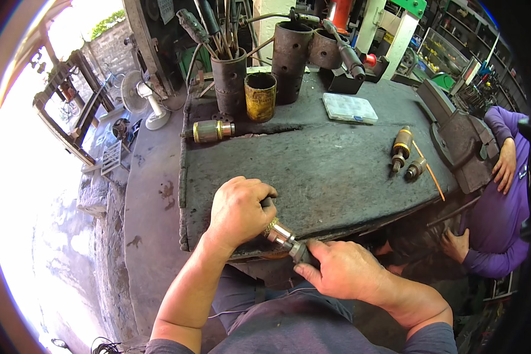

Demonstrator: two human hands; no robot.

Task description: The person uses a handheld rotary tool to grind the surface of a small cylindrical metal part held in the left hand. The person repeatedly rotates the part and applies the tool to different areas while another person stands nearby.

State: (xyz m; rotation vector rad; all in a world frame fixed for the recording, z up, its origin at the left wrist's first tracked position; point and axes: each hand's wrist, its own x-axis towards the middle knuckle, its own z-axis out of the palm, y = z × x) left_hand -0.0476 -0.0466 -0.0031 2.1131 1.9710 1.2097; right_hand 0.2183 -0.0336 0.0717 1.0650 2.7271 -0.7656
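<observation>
Over the near edge of the dark workbench I hold a motor armature (281,233) with a shiny metal collar, slanting down to the right. My left hand (241,211) is closed around its upper body, hiding most of it. At the lower end, my right hand (347,270) grips a grey starter drive gear (300,253) between thumb and fingers. Whether this gear is fully seated on the shaft, I cannot tell. Another armature (209,131) lies at the bench's far left. On the right rests a third armature (402,143), beside a small loose drive gear (416,169).
Dark metal cylinders (230,76) with tools and a yellow can (260,97) stand at the back. A clear plastic case (349,108) lies nearby. An orange strip (430,174) lies near a bench vise (469,141). A person in purple (501,206) is close at right.
</observation>
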